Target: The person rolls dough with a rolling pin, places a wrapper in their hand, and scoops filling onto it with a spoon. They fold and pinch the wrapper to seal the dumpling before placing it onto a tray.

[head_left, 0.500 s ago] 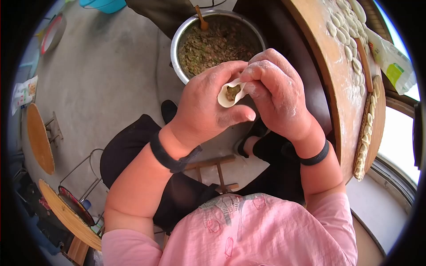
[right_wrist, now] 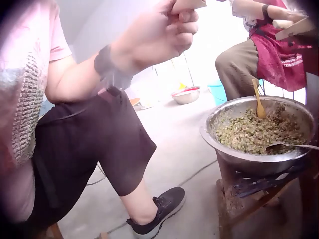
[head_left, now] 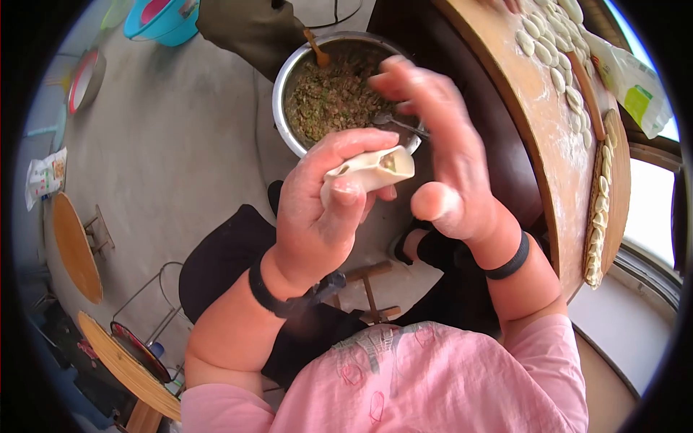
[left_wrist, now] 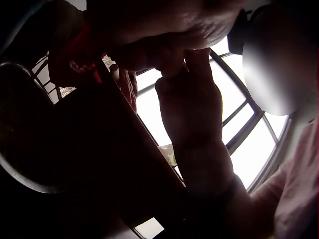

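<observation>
A pale dough wrapper (head_left: 369, 172), folded over with an opening at its right end and some filling visible inside, lies in the curled fingers and thumb of my left hand (head_left: 317, 195). To its right my right hand (head_left: 455, 155) is raised and blurred, apart from the dough, fingers extended and holding nothing. Beyond both hands stands a metal bowl (head_left: 283, 119) of chopped green and brown filling (right_wrist: 251, 132), with a wooden spoon (right_wrist: 260, 107) and a metal spoon (right_wrist: 294, 146) in it. The left wrist view is too dark to show the dough.
A floured wooden table (head_left: 498, 65) curves along the right, bearing rows of dough pieces (head_left: 552, 50), a rolling pin (head_left: 588, 101) and a plastic bag (head_left: 635, 94). Another person in a red apron (right_wrist: 279, 55) sits across the bowl. Stools (head_left: 76, 245) stand on the left.
My right hand has let go of the dough and moved away, its fingers spreading. My left hand has turned and lowered slightly with the dough, which now points rightward. The metal spoon has come into view.
</observation>
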`<action>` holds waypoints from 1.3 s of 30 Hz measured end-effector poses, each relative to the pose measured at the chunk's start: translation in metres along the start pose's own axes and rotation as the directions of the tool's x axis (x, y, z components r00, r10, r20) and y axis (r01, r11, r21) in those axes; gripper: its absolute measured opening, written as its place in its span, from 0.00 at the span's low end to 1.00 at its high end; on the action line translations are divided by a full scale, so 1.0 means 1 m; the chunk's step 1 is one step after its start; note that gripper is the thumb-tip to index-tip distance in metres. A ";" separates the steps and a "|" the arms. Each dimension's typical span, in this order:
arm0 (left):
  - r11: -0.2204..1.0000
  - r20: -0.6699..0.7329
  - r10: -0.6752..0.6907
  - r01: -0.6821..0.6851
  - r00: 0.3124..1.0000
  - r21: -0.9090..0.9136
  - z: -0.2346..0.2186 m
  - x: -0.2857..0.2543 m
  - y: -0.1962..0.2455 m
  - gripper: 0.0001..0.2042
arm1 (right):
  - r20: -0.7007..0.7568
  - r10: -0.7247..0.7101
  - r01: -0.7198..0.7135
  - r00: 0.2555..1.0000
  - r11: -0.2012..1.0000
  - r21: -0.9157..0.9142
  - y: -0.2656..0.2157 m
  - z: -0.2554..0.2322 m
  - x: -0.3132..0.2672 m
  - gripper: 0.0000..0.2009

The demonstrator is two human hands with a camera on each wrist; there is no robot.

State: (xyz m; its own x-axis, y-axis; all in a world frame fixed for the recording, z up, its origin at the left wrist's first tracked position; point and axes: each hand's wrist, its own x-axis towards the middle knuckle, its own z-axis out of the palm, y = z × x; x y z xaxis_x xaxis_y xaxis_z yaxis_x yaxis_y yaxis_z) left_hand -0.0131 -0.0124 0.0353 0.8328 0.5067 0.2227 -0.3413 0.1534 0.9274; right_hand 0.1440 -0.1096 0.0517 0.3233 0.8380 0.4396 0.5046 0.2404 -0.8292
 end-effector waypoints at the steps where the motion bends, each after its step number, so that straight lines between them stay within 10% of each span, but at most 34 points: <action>1: 0.999 -0.004 -0.041 0.041 0.999 -0.004 0.001 -0.001 0.001 0.29 | 0.073 0.117 -0.126 0.991 0.982 0.141 0.002 0.005 -0.003 0.46; 7: 0.961 0.036 -0.001 -0.009 0.999 0.275 -0.005 0.004 0.002 0.31 | 0.238 0.285 -0.368 0.928 0.794 0.485 -0.007 0.024 -0.007 0.34; 22: 0.969 -0.035 0.054 -0.044 0.998 0.243 -0.001 -0.003 -0.004 0.32 | 0.025 0.013 -0.016 1.000 0.991 0.131 0.001 0.015 -0.010 0.25; 39: 0.982 -0.082 -0.112 0.124 0.990 0.145 0.003 -0.001 -0.001 0.33 | -0.076 0.217 -0.213 0.973 0.975 0.064 -0.016 0.006 0.000 0.07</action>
State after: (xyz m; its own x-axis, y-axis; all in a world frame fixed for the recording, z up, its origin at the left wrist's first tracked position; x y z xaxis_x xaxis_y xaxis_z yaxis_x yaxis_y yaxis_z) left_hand -0.0122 -0.0158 0.0353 0.8272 0.5544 0.0914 -0.1688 0.0900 0.9815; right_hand 0.1315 -0.1105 0.0630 0.4848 0.8307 0.2737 0.3720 0.0874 -0.9241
